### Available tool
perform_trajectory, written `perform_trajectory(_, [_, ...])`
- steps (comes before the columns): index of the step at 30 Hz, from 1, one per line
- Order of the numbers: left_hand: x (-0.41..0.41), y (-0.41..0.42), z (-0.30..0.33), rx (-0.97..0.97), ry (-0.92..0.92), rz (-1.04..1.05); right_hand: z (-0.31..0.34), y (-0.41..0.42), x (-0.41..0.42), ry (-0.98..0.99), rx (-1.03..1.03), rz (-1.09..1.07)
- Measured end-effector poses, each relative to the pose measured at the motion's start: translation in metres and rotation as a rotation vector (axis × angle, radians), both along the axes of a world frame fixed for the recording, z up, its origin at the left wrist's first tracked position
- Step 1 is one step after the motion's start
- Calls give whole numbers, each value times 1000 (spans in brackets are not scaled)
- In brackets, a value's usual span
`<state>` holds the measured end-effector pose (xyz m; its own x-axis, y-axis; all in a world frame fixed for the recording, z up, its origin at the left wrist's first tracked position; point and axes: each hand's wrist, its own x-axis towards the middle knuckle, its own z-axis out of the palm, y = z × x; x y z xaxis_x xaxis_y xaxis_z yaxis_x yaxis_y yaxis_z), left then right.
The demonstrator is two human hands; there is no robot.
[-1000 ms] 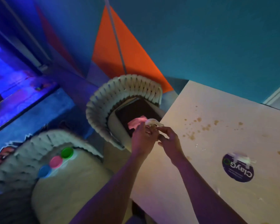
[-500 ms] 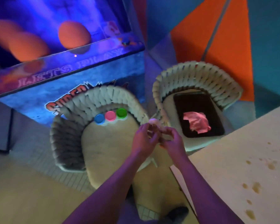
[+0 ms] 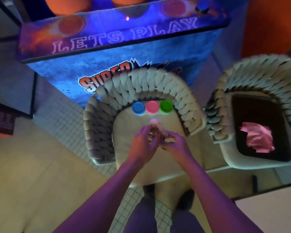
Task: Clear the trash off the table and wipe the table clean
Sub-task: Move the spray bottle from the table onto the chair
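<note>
Left to right. Arcade cabinet (image 3: 118,52) lettered "LETS PLAY" at the back. Nearer, woven chair (image 3: 141,91) with blue lid (image 3: 138,107), pink lid (image 3: 152,106) and green lid (image 3: 166,106) in a row on its seat. Over that seat, left hand (image 3: 144,145) and right hand (image 3: 176,147) together, fingers curled round a small pale scrap of trash (image 3: 155,122), blurred, kind unclear. Further right, dark tray (image 3: 257,111) on a second chair, pink crumpled wrapper (image 3: 257,139) in it. Table corner (image 3: 275,214) bottom right. Best, probably: bunch the scrap tight in one hand, keep bits from dropping onto the seat, carry across to the tray.
</note>
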<state>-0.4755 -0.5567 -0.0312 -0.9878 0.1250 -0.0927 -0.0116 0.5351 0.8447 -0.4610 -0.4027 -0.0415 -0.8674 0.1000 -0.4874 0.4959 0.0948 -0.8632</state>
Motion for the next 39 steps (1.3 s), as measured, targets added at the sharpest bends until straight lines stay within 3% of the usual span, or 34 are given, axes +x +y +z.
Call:
perform_trajectory(7, [-26, -32, -72, -74, -40, 53, -66, -34, -46, -97, 5, 150])
perform_trajectory(22, [-109, -9, -248, -180, 26, -34, -239, -13, -129, 189, 214, 118])
perform_trajectory(30, [-128, 5, -287, -225, 52, -64, -280, 2, -151, 206, 280, 177])
perform_trajectory(39, [-125, 2, -289, -220, -12, -23, -278, 3, -142, 109, 274, 200])
